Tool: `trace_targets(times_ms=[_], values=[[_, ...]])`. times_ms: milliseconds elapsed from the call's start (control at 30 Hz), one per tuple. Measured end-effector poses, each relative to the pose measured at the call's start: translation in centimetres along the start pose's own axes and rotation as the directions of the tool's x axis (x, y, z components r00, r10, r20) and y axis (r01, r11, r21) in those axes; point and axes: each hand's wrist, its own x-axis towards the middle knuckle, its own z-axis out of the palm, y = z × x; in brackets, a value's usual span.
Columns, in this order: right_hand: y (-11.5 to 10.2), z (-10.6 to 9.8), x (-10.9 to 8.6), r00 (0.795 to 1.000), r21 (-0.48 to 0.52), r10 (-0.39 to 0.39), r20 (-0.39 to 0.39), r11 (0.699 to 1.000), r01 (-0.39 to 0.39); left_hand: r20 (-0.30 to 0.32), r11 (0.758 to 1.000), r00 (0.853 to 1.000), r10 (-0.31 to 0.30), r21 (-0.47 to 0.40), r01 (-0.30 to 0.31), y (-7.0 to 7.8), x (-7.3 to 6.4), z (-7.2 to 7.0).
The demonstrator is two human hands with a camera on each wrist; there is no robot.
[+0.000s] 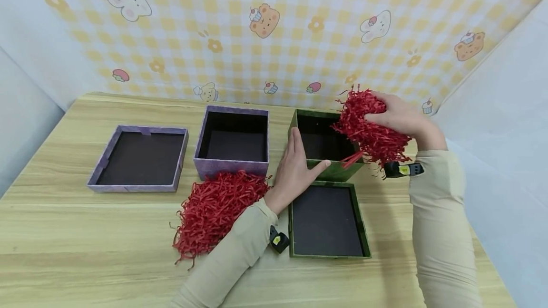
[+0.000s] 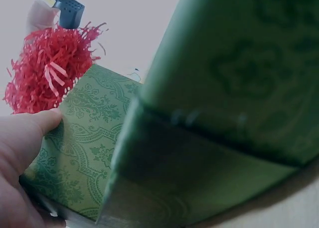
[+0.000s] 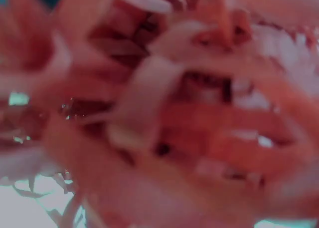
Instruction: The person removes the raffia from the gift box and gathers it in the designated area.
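Note:
Above the right side of the green box (image 1: 338, 171), my right hand (image 1: 396, 117) grips a big clump of red shredded paper (image 1: 370, 125). Loose strands hang down past the box's front right corner, and in the right wrist view the shredded paper (image 3: 199, 118) fills nearly everything. My left hand (image 1: 295, 170) rests against the box's front left corner, fingers straight along the left wall and thumb spread over the front edge. In the left wrist view its thumb (image 2: 35, 125) touches the patterned green wall (image 2: 94, 118). The box's dark inside shows beside the clump.
A green lid (image 1: 329, 222) lies inside up before the green box. Left of it, a second heap of red shredded paper (image 1: 218, 208) sits against an open purple box (image 1: 233, 168). Farther left lies the purple lid (image 1: 132, 187). A checked curtain (image 1: 239, 56) hangs behind the table.

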Motion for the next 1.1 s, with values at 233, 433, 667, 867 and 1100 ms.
trace_targets(times_ms=[233,433,667,867,1100], values=[[2.2,-0.8,-1.0,0.999,0.068,0.011,-0.030,0.998,-0.009,0.007,1.000,1.000,0.004,-0.010,-0.004,0.1,-0.1,0.0],[4.7,-1.1,-1.9,0.998,0.087,0.052,-0.042,0.995,-0.048,0.011,1.000,1.000,0.006,-0.008,-0.006,0.0,-0.1,0.0],[6.9,-0.9,-2.4,0.995,0.073,0.096,-0.040,0.993,-0.093,0.014,1.000,1.000,-0.001,-0.008,0.001,0.0,-0.1,-0.1],[8.7,0.5,-1.7,0.994,0.054,0.107,-0.035,0.993,-0.105,0.009,1.000,1.000,-0.004,0.000,0.004,-0.1,-0.1,-0.1],[10.5,2.2,-0.6,0.994,0.073,0.111,-0.024,0.991,-0.109,0.010,1.000,1.000,-0.008,-0.001,0.008,-0.1,-0.1,-0.1]])
